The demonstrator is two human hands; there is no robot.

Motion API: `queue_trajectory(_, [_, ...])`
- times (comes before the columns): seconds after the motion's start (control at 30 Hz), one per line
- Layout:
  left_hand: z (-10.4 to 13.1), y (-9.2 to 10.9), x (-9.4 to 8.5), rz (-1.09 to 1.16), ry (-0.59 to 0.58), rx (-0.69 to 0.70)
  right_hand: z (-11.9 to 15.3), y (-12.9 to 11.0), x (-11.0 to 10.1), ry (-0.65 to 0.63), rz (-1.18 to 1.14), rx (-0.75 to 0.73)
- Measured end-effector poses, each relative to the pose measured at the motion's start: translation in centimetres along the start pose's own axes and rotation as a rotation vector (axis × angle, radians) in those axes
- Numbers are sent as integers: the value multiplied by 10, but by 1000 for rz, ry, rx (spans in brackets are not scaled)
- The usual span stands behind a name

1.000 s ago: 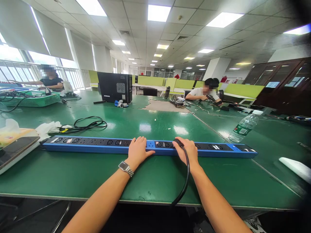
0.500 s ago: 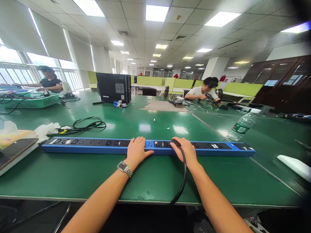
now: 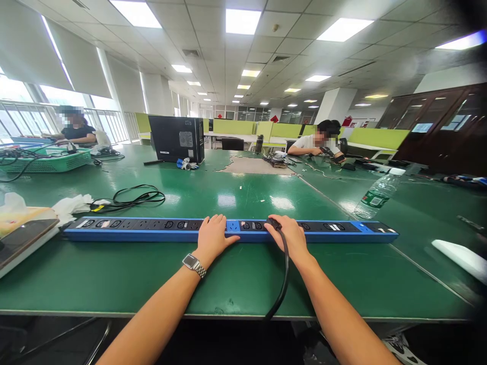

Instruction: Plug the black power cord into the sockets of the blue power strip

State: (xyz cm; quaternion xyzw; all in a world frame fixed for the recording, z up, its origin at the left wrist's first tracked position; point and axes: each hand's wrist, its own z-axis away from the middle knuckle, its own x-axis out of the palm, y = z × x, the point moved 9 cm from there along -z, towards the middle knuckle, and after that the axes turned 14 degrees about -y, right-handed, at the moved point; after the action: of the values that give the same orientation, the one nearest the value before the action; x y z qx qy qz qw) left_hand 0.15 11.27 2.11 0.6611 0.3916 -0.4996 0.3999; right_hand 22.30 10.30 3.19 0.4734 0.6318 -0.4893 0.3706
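Note:
A long blue and black power strip [image 3: 152,234] lies across the green table [image 3: 243,274], its row of sockets facing up. My left hand [image 3: 213,235], with a watch on the wrist, rests over the strip left of its middle; the fingers lie over the far edge and the thumb points right along the near side. Right of the strip's middle, my right hand [image 3: 288,234] grips a black plug [image 3: 273,223] at the sockets. Its thick black cable [image 3: 284,284] runs down over the table's front edge. The plug's tip is hidden, so its seating cannot be told.
A phone [image 3: 26,238] and crumpled tissue lie at the left, near a coiled black cable [image 3: 140,197]. A tilted water bottle [image 3: 376,197] is behind the strip's right end. Further back are a green basket [image 3: 64,159], a black computer case [image 3: 177,138] and two people.
The view has shifted very slightly. Both hands keep their places on the strip and the plug. The person at the far left has moved an arm.

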Motion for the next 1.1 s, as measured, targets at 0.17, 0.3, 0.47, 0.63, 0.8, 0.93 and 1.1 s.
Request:
queue_trajectory(0.17, [0, 1, -1, -3, -5, 3, 0, 1, 2, -31, 1, 11])
queue_trajectory(0.3, [1, 2, -4, 5, -2, 4, 1, 0, 1, -25, 8, 3])
queue_trajectory(0.47, [2, 2, -5, 10, 1, 9, 2, -2, 0, -11, 19, -31])
queue_trajectory(0.63, [2, 2, -4, 9, 5, 11, 3, -3, 0, -6, 41, -44])
queue_trajectory(0.8, [2, 2, -4, 4, 2, 8, 4, -4, 1, -8, 53, -45])
queue_trajectory(0.93, [2, 2, -3, 5, -8, 6, 5, -5, 1, -7, 59, -49])
queue_trajectory(1.1, [2, 2, -4, 1, -3, 10, 5, -5, 2, -6, 67, -57])
